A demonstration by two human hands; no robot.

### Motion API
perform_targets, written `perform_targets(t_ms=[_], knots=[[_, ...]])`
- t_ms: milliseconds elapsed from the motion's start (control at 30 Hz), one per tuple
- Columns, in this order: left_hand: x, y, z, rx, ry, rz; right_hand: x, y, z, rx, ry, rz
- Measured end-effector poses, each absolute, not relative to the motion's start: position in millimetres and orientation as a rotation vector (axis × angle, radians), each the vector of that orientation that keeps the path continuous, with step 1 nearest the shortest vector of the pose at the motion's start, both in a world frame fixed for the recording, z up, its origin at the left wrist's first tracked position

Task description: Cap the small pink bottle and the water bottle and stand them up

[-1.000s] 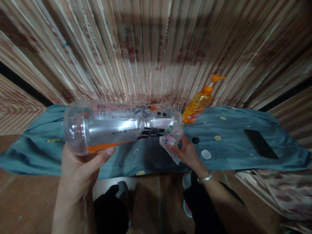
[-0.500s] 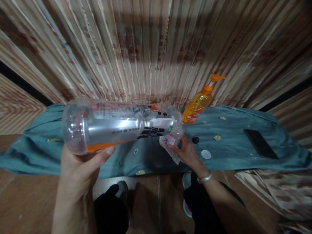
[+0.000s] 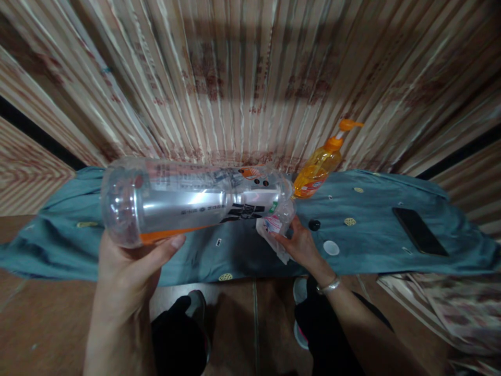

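Observation:
A large clear plastic bottle (image 3: 188, 201) with a silver, black and orange label lies sideways in the air, base to the left and neck to the right. My left hand (image 3: 133, 261) is wrapped round its base end from below, thumb along the side. Under the bottle's neck, my right hand (image 3: 299, 240) grips a smaller clear plastic bottle (image 3: 274, 224) with a pink and white label. The large bottle partly covers the smaller one. Whether liquid passes between them I cannot tell.
An orange pump bottle (image 3: 316, 169) of yellow liquid stands behind the right hand. On the teal patterned cloth (image 3: 371, 235) lie a small black cap (image 3: 314, 225), a white round lid (image 3: 331, 247) and a black phone (image 3: 419, 231). A striped curtain (image 3: 242, 78) hangs behind.

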State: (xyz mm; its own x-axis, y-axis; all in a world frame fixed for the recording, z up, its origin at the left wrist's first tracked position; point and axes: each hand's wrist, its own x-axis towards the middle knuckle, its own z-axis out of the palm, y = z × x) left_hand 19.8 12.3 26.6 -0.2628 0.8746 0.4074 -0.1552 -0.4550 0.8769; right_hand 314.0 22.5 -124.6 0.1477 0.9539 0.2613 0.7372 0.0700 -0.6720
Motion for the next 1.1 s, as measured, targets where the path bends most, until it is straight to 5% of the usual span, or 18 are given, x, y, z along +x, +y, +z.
perform_targets(t_ms=[1100], knots=[[18.0,13.2,25.7,1.239,0.941,1.776,313.5,22.3,-121.2,-1.695,-1.585,0.502]])
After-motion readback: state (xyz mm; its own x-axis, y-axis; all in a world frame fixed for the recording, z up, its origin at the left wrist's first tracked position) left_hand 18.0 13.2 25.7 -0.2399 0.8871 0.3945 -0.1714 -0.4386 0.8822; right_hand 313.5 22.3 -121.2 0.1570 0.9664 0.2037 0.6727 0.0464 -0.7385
